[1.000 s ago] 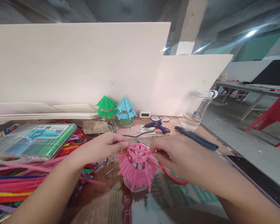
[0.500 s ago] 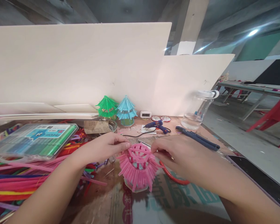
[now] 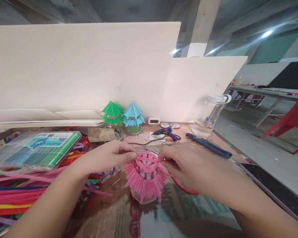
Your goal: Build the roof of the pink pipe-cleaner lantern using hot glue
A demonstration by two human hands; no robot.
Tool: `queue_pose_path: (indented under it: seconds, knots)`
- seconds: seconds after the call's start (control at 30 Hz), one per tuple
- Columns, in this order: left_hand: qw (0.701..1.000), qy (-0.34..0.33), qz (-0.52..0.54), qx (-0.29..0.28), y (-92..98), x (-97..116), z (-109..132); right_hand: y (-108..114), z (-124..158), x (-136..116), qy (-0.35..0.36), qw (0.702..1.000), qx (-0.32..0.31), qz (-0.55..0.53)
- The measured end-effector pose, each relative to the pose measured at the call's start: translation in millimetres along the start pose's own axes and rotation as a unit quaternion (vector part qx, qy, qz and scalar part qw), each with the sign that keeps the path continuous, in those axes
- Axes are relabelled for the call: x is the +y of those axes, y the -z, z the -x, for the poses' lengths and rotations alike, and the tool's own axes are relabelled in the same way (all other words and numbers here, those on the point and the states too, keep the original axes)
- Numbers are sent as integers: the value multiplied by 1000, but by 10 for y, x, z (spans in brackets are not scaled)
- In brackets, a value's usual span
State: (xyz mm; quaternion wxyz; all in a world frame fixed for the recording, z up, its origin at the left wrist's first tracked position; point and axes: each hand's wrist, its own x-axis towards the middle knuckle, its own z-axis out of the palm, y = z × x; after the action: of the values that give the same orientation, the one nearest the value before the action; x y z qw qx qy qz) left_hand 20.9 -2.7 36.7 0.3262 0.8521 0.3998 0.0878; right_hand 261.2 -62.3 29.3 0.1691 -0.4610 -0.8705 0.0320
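Note:
A small pink pavilion made of pipe cleaners [image 3: 146, 185] stands on the table in front of me, its fringed lower roof spread above a pale base. Red-pink posts carry an upper ring, and a short pink pipe cleaner [image 3: 147, 159] lies across that ring. My left hand [image 3: 120, 152] pinches at the ring's left side, thumb and index finger closed. On the opposite side, my right hand [image 3: 175, 160] is closed in a pinch at the pipe cleaner's right end. The fingertips partly hide what they grip. Red-handled scissors [image 3: 185, 187] lie partly under my right hand.
Green [image 3: 112, 114] and blue [image 3: 133, 117] pavilions stand at the back. Nearby lie a glue gun [image 3: 167, 132], a small clock [image 3: 154, 121], pliers [image 3: 208, 145], a water bottle [image 3: 203, 124] and a phone [image 3: 273, 188]. At left, a marker case [image 3: 37, 150] rests on loose pipe cleaners [image 3: 17, 198].
The pipe cleaner across the ring now lies flatter and closer to it. Both hands keep their pinches with hardly any movement. The whole view has shifted slightly.

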Motion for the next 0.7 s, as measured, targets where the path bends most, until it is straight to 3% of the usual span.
queue_pose_path:
  seconds: [0.17, 0.7]
  knots:
    - [1000, -27, -7, 11, 0, -37, -13, 9, -8, -9, 5, 1000, 2, -6]
    - [1000, 4, 4, -3, -2, 19, -12, 73, -31, -131, 4, 1000, 15, 6]
